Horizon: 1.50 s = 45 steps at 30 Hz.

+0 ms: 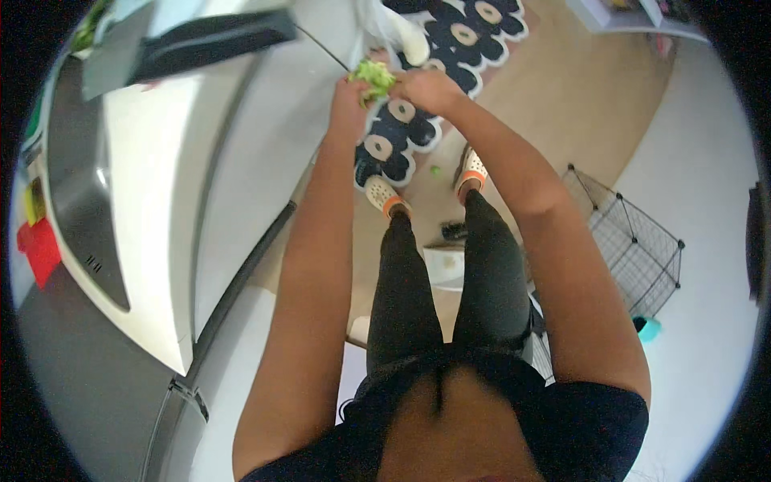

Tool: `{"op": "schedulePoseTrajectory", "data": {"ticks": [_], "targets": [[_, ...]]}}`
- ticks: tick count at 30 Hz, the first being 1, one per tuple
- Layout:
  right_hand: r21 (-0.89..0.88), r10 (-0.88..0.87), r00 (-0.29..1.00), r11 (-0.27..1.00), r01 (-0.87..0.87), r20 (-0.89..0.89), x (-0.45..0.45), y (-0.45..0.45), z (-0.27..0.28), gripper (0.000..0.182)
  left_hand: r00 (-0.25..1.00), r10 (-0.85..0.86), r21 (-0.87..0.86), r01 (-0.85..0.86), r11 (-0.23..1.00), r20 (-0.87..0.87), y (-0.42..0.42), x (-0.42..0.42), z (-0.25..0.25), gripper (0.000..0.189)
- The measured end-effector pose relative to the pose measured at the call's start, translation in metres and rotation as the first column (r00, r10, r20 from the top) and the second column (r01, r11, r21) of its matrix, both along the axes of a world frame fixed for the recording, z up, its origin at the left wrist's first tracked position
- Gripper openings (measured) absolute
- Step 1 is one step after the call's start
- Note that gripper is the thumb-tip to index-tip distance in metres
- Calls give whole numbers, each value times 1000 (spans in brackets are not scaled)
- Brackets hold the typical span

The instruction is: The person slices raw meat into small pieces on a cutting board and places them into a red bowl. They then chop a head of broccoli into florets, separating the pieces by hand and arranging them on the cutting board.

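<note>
Out in front of me, at the top of the view, a pale green leafy vegetable (374,78) is between my two hands, above a floor mat. My left hand (349,105) grips its left side. From the right, the bent fingers of my right hand (426,90) pinch its edge. Just beyond it hangs a translucent plastic bag (376,24), partly cut off by the frame. The fingertips are too blurred to make out fully.
Left of me runs a white counter (156,181) with a metal sink (78,150); a dark, blurred object (217,45) juts over it. A red cloth (40,250) lies beyond. Below are a flower-patterned mat (415,132) and a green scrap (435,170). A wire grid rack (638,241) stands right.
</note>
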State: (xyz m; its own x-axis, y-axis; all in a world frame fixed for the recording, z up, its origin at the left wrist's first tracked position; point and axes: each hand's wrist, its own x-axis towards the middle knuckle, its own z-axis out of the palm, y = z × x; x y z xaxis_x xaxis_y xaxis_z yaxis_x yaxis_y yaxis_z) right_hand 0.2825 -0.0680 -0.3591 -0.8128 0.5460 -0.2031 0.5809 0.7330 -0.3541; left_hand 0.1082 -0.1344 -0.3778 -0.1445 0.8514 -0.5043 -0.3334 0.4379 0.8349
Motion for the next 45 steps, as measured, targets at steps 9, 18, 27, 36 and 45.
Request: {"op": "schedulePoseTrajectory", "data": {"ticks": [9,18,27,36,45], "targets": [[78,-37,820,992,99,-570,19,-26,-23,20,416,-245,-282,-30,959,-876,-32,-32,-117,65],[-493,-456,839,680,543,297,163,-208,-346,28,303,-255,-160,306,939,-918,-163,104,-73,35],[-295,-499,852,800,523,159,148,-290,-507,41,891,-286,-255,203,945,-352,-170,142,-156,24],[-905,-657,640,-394,159,398,156,-170,-282,35,984,17,-366,-83,927,-180,-194,170,-136,15],[-870,-841,531,-337,-360,106,191,-62,145,48,958,76,69,-59,996,-276,-93,195,159,29]]}}
